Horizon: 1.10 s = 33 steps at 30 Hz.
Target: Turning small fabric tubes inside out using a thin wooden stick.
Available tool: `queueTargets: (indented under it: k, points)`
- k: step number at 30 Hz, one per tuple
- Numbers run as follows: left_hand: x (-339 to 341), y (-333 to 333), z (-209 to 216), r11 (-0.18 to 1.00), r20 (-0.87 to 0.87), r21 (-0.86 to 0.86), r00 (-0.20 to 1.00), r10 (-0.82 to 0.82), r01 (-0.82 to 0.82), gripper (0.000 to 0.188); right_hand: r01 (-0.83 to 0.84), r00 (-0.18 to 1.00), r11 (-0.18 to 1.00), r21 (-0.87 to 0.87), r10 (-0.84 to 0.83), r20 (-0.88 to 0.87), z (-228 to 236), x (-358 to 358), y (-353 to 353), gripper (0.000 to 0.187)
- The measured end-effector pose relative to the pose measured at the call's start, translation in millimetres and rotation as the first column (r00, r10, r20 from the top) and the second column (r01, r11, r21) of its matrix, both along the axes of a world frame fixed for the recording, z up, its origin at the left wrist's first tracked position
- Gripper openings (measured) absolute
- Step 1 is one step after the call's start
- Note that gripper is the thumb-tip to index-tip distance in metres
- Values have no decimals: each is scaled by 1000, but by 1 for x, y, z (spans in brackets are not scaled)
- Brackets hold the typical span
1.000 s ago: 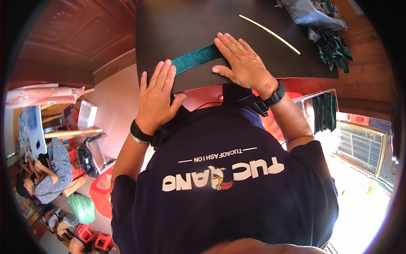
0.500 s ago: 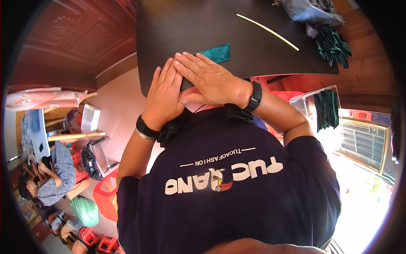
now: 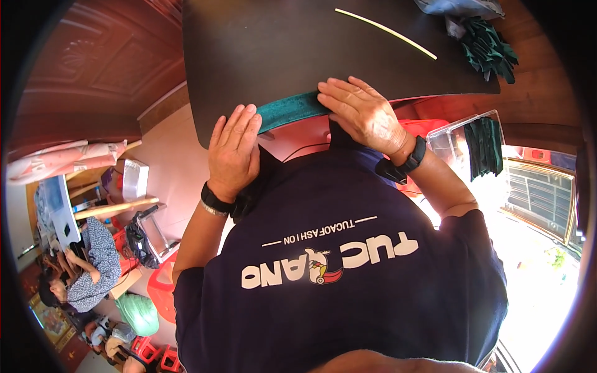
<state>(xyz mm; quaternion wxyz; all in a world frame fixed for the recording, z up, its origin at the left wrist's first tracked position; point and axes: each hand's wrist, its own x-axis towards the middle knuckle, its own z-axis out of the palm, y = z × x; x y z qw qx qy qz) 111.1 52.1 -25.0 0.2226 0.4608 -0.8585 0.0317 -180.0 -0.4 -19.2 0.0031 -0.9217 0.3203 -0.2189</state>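
A strip of dark teal, velvety fabric (image 3: 291, 110) lies along the near edge of the black table (image 3: 261, 56). My left hand (image 3: 234, 146) rests flat over its left end, fingers stretched out. Over the right end lies my right hand (image 3: 357, 112), its fingers straight and pointing left and away. The middle of the strip shows between the two hands, while both ends are hidden under them. Farther back on the table is a thin, pale yellow-green strip (image 3: 387, 32), touched by neither hand.
A bundle of dark green fabric pieces (image 3: 488, 50) hangs at the table's right corner, beside a grey plastic bag (image 3: 463, 7). More folded green pieces (image 3: 484, 148) hang over a clear bin (image 3: 444, 140) at the right. A person (image 3: 96, 267) sits far left near red stools (image 3: 144, 348).
My hands were close together over the fabric strip and have moved apart, the right one to the right. More of the strip shows, along the table's near edge.
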Motion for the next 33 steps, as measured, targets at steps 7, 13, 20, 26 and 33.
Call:
queueTargets:
  k: [7, 13, 20, 26, 33]
  points:
    - [1, -16, 3, 986, -364, -158, 926, -106, 50, 7, -70, 901, 986, 154, -4, 434, 8, -3, -2, 22]
    - [9, -30, 33, 805, -668, 582, 633, 392, 117, 16, -96, 827, 507, 857, -439, 352, 35, 5, -30, 30]
    - [28, -19, 48, 919, -359, 186, 846, 393, -347, 30, 324, 744, 802, 502, -543, 389, 24, -45, -36, 25]
    - [5, -11, 52, 991, -176, 130, 983, 45, -22, 42, 272, 770, 922, 276, -380, 512, 29, -31, -22, 18]
    - [-14, -13, 28, 977, 78, 209, 997, 24, -40, 59, 84, 975, 996, 13, -84, 204, 26, 20, -8, 58]
